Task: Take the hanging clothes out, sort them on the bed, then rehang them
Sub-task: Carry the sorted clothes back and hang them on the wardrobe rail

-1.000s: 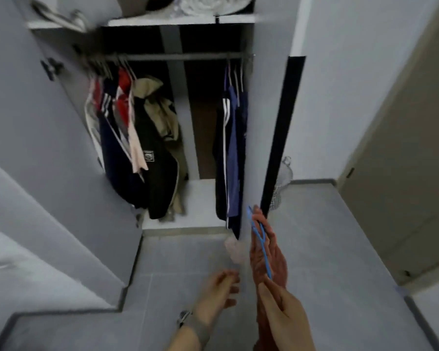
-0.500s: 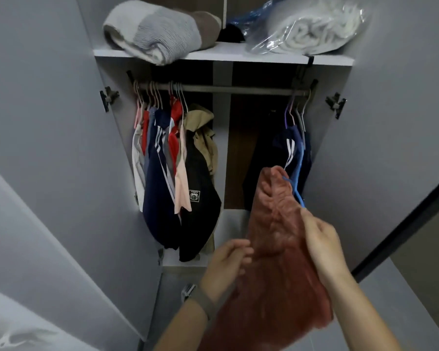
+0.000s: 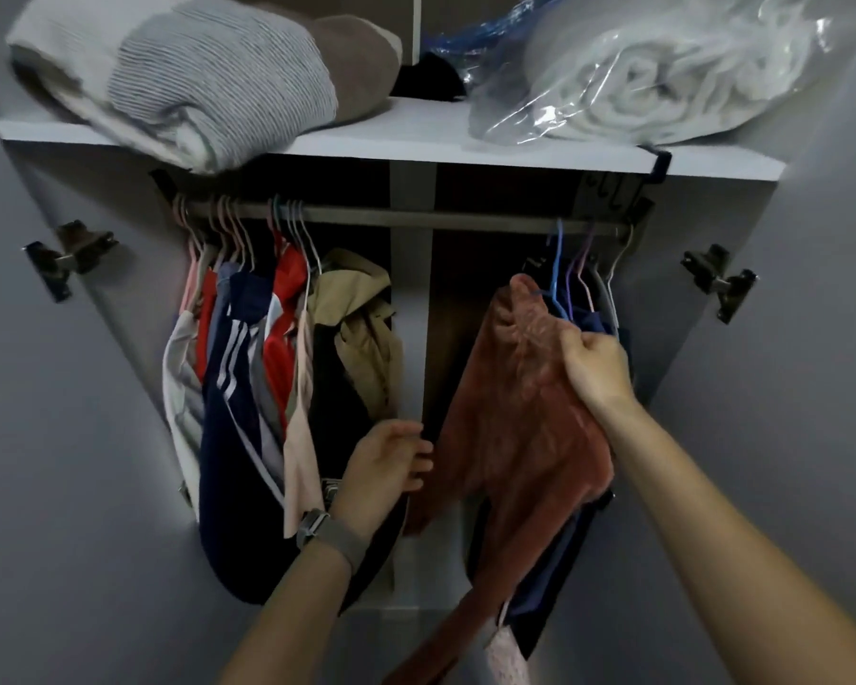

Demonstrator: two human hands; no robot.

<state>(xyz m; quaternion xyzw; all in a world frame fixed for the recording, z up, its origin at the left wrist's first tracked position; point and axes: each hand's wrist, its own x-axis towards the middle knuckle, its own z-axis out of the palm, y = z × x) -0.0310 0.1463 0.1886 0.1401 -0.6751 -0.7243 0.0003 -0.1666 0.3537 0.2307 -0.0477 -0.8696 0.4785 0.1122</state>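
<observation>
while the rust-red garment [image 3: 515, 427] is gripped near its top by the right hand [image 3: 595, 368], its blue hanger [image 3: 557, 274] is hooked over the rail [image 3: 416, 219] just above that hand, beside the dark clothes [image 3: 596, 322] hanging behind it. the left hand [image 3: 384, 469] is held loose and empty, fingers relaxed, just left of the red garment's lower edge, with a watch [image 3: 312, 527] worn at the wrist. up and to the left of that hand a bunch of clothes [image 3: 248, 368] is hung on the same rail, and folded blankets [image 3: 194, 76] are kept on the shelf [image 3: 416, 138] above both hands.
</observation>
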